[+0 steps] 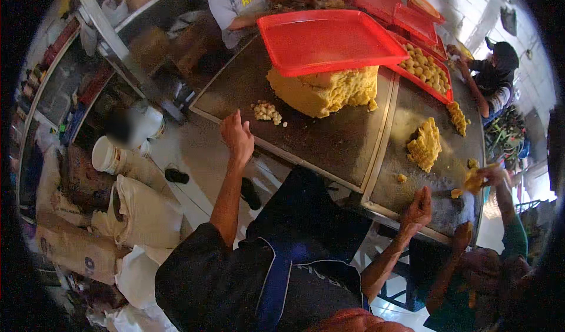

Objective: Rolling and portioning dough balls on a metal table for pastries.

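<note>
My left hand [238, 138] is raised at the near edge of the metal table [329, 149], fingers up and thumb apart, with nothing seen in it. Just beyond it lies a small heap of pale nut-like pieces [266, 113]. My right hand [416, 209] is over the table's edge farther right, its fingers bunched; whatever they hold, if anything, is hidden. Closest to that hand is a small dough crumb [402, 178], with a rough yellow dough lump [424, 145] beyond. A large block of yellow dough [323, 93] stands in the middle under a red tray [332, 37].
A red tray of dough balls [424, 67] sits at the back right, near stacked red trays [406, 23]. Co-workers stand at the far side, far right and near right; the near-right one's hand [491, 176] reaches over dough. Sacks [147, 211] and a white bucket [109, 155] stand left.
</note>
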Tool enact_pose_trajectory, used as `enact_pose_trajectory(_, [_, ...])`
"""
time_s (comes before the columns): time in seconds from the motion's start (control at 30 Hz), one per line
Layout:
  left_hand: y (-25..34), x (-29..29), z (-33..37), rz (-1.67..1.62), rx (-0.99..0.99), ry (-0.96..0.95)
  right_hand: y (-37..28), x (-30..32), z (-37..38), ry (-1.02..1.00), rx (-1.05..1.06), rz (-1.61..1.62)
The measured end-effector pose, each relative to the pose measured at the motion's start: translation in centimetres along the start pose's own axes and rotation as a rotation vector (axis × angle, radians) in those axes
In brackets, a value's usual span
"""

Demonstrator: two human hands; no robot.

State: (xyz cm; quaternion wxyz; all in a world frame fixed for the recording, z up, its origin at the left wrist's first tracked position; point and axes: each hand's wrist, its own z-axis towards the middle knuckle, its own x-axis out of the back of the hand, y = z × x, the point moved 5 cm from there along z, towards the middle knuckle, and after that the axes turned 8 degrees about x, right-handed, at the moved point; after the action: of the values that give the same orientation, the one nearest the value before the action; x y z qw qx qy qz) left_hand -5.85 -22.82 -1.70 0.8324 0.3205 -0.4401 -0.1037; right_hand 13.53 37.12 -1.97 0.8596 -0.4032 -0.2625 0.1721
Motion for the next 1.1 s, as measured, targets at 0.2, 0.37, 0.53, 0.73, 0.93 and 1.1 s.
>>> enact_pose_trajectory(0.2, [4.4, -1.8, 3.5, -0.144, -0.374, -0.197, -3.8, -0.1, 0.0, -0.025, 0.103, -0.187])
enact_pose_trajectory(0.37, [1.5, -3.9, 4.3, -0.298, -0.221, -0.25, -5.1, -0.6, 0.0, -0.03, 0.064, -0.318])
enact_pose_trajectory(0.53, [3.7, -1.5, 4.2, -0.445, -0.276, -0.027, -6.6, -0.7, 0.1, 0.032, 0.133, -0.23])
enact_pose_trajectory(0.73, [10.1, -0.6, 1.0, -0.631, -0.229, -0.284, -4.5, 0.0, 0.2, -0.013, 0.051, -0.2])
enact_pose_trajectory(0.93, [17.7, -4.3, -6.3, -0.809, -0.32, -0.685, -5.6, -0.7, 0.3, 0.014, 0.109, -0.154])
enact_pose_trajectory(1.1, [21.9, -7.7, -7.9, -0.758, -0.256, -0.863, -6.5, -0.4, 0.3, -0.007, 0.083, -0.262])
